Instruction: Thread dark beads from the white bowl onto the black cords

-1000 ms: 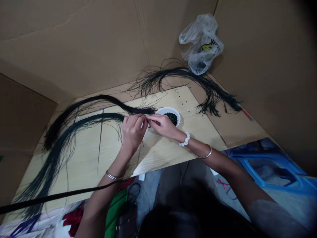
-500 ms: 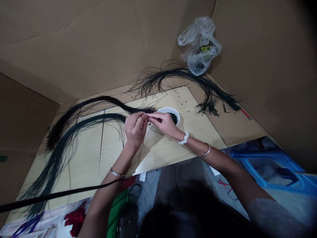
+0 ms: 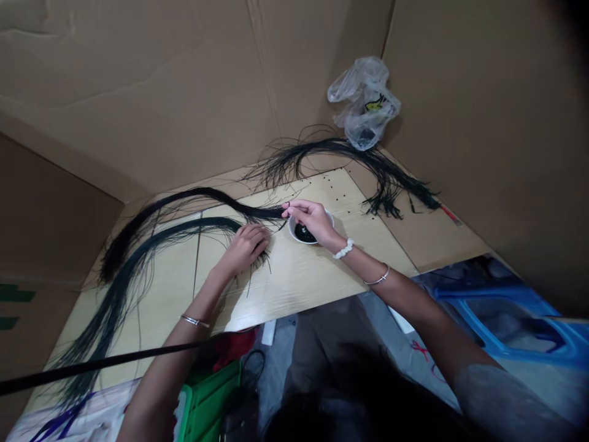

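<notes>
My left hand (image 3: 246,247) rests on the wooden board (image 3: 294,276) with fingers curled over the ends of a dark green cord bundle (image 3: 138,264). My right hand (image 3: 310,218) hovers over a small white bowl (image 3: 294,230) of dark beads, thumb and forefinger pinched on a thin black cord at the tip of a second, black cord bundle (image 3: 184,199). Both bundles sweep away to the left across the board.
A third bundle of black cords (image 3: 340,153) arcs along the back of the board below a crumpled plastic bag (image 3: 363,101). Cardboard walls stand behind and on both sides. A blue plastic stool (image 3: 506,319) sits at the right, a green box (image 3: 211,405) below the board.
My hands have separated: the left dropped onto the green cords, and the right shifted up and right above the bowl with a cord pinched. The camera tilted slightly.
</notes>
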Demonstrator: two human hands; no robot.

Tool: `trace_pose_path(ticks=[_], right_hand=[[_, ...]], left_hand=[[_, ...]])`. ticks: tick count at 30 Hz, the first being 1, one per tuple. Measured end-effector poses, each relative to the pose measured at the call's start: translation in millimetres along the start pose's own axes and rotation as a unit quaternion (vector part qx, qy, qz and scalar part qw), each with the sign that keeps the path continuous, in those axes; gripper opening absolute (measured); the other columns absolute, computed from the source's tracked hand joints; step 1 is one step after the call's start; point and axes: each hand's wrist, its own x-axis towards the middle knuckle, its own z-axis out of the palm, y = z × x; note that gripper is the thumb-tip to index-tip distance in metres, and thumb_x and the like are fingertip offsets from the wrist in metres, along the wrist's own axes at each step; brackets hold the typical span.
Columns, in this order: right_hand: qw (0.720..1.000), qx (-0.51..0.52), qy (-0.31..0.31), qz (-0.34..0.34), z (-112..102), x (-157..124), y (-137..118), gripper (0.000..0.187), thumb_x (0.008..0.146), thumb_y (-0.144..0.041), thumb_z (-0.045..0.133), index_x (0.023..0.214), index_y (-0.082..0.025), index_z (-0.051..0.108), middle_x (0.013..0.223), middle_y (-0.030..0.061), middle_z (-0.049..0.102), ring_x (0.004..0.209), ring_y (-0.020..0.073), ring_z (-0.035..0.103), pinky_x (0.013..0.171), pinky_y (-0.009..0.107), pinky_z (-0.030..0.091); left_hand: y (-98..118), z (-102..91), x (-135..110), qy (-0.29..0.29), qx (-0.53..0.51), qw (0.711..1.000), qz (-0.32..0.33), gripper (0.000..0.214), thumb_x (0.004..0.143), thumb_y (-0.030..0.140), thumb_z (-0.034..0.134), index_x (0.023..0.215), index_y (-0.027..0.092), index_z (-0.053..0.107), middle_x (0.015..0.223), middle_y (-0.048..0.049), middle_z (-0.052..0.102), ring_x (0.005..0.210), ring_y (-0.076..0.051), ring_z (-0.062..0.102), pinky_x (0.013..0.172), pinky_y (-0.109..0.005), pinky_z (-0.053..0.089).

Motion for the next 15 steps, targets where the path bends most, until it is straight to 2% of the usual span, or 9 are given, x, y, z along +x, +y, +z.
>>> trace_pose_path(ticks=[4, 7, 10, 12, 15], right_hand=[[0.999, 0.014, 0.024, 0.023, -1, 1, -1, 0.032, 0.078, -0.039, 0.074, 0.095, -0.012, 0.071, 0.095, 0.0076, 0.074, 0.061, 0.0057, 0.049, 0.057, 0.020, 0.038], [0.999, 0.031, 0.038, 0.023, -3, 2, -1, 0.037, 0.076, -0.041, 0.075, 0.099, -0.012, 0.072, 0.092, 0.0072, 0.074, 0.060, 0.0053, 0.047, 0.054, 0.019, 0.036], [0.998, 0.045, 0.047, 0.018, -5, 4, -2, 0.039, 0.075, -0.041, 0.076, 0.099, -0.012, 0.072, 0.090, 0.0066, 0.074, 0.059, 0.0049, 0.047, 0.053, 0.018, 0.034], [0.997, 0.051, 0.049, 0.018, -6, 4, -4, 0.039, 0.074, -0.041, 0.076, 0.100, -0.012, 0.072, 0.090, 0.0058, 0.074, 0.059, 0.0047, 0.047, 0.053, 0.019, 0.035], [0.997, 0.063, 0.044, 0.015, -6, 4, -6, 0.040, 0.074, -0.042, 0.077, 0.099, -0.012, 0.071, 0.090, 0.0052, 0.073, 0.061, 0.0049, 0.048, 0.057, 0.019, 0.039]], left_hand=[[17, -0.1, 12, 0.040, 0.028, 0.999, 0.017, 0.035, 0.107, 0.032, 0.036, 0.109, 0.016, 0.067, 0.109, -0.0100, 0.071, 0.110, -0.025, 0.057, 0.098, -0.042, 0.040], [29, -2.1, 21, 0.084, 0.059, 0.995, -0.005, 0.035, 0.106, 0.035, 0.038, 0.104, 0.017, 0.068, 0.100, -0.0094, 0.069, 0.097, -0.025, 0.055, 0.087, -0.040, 0.041], [34, -2.6, 28, 0.149, 0.075, 0.985, -0.043, 0.033, 0.104, 0.039, 0.044, 0.097, 0.018, 0.068, 0.095, -0.0095, 0.064, 0.091, -0.025, 0.052, 0.083, -0.039, 0.041], [34, -2.4, 30, 0.193, 0.065, 0.977, -0.066, 0.029, 0.102, 0.040, 0.048, 0.098, 0.017, 0.065, 0.096, -0.0097, 0.062, 0.091, -0.025, 0.052, 0.084, -0.038, 0.042], [29, -4.1, 31, 0.251, 0.035, 0.964, -0.077, 0.031, 0.099, 0.042, 0.054, 0.114, 0.015, 0.060, 0.106, -0.0126, 0.061, 0.099, -0.026, 0.054, 0.090, -0.039, 0.044]])
